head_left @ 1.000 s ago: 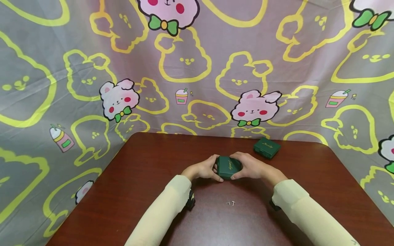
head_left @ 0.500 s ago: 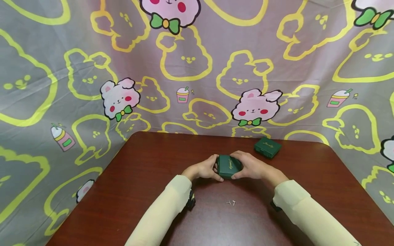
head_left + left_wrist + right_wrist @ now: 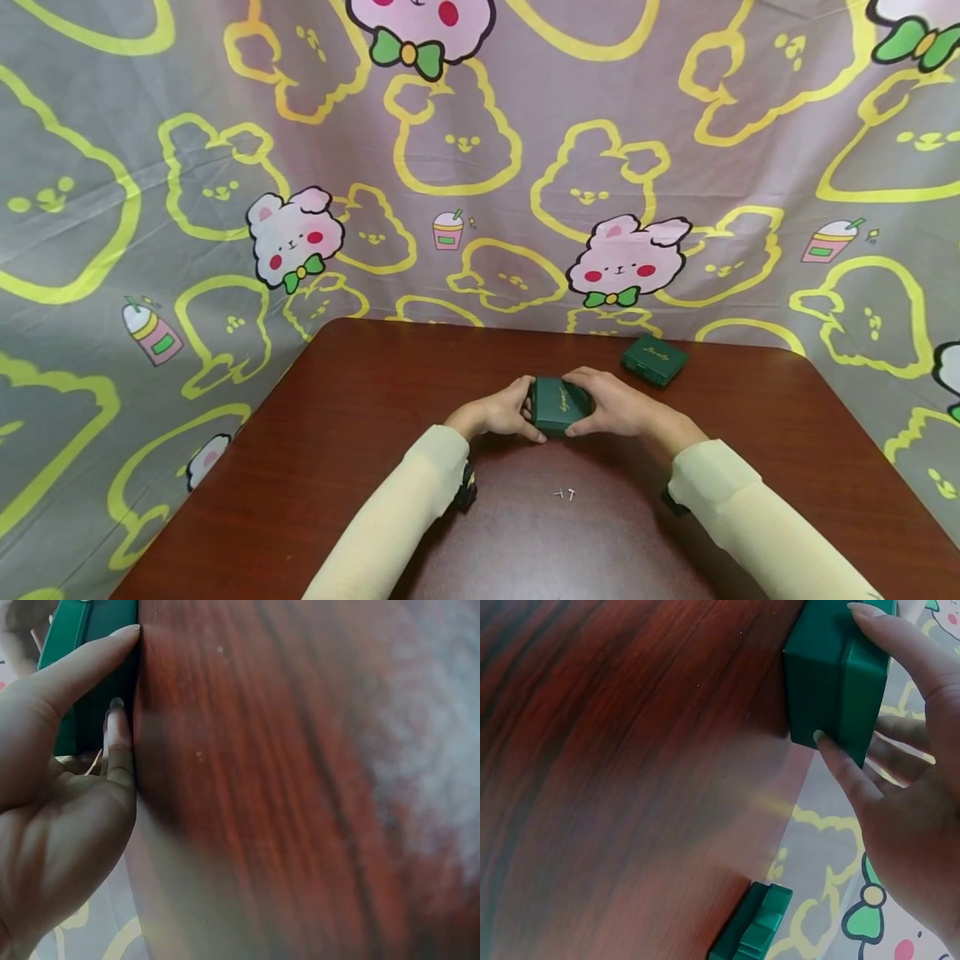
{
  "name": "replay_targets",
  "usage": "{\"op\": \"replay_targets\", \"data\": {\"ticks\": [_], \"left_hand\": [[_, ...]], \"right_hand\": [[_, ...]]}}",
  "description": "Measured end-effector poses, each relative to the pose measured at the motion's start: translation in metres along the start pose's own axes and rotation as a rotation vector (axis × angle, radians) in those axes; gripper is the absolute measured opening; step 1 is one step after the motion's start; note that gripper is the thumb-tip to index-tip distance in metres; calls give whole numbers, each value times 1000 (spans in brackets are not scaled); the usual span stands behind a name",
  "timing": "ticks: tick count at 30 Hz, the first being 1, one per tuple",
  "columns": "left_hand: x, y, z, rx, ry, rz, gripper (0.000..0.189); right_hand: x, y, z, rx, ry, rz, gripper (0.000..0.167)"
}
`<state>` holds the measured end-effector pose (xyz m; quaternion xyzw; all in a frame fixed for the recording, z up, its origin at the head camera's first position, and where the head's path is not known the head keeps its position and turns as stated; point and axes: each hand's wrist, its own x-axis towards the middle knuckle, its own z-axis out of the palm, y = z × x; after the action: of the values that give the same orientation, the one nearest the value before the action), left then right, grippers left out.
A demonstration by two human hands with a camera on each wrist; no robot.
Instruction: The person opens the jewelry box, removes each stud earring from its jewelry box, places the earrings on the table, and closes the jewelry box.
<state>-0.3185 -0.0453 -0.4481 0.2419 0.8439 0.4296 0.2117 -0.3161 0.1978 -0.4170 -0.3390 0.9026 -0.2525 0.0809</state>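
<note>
A dark green jewelry box (image 3: 553, 408) with gold script on its lid sits on the table between both hands, closed. My left hand (image 3: 507, 412) grips its left side, thumb at the near corner. From the right, my right hand (image 3: 613, 405) holds the box with thumb in front and fingers toward the back. In the right wrist view, the thumb lies over the seam of the green box (image 3: 825, 682) and a fingertip presses its side wall. The left wrist view shows the thumb and a finger of the left hand (image 3: 64, 757) against the box's lower edge.
A second green box (image 3: 655, 361) with gold script stands at the table's back right. Two tiny T-shaped metal pieces (image 3: 572, 494) lie on the brown table (image 3: 375, 392) nearer the front. A patterned cloth (image 3: 480, 167) hangs behind and at the sides.
</note>
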Motion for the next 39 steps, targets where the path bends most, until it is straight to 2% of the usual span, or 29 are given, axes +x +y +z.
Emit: {"op": "replay_targets", "data": {"ticks": [14, 31, 39], "left_hand": [[-1, 0, -1, -2, 8, -20, 84], [-2, -1, 1, -23, 5, -24, 86], [-2, 0, 0, -34, 9, -26, 82]], "right_hand": [[-2, 0, -4, 26, 28, -1, 85], [-12, 3, -15, -1, 97, -16, 88], [-19, 9, -21, -34, 130, 28, 89]]}}
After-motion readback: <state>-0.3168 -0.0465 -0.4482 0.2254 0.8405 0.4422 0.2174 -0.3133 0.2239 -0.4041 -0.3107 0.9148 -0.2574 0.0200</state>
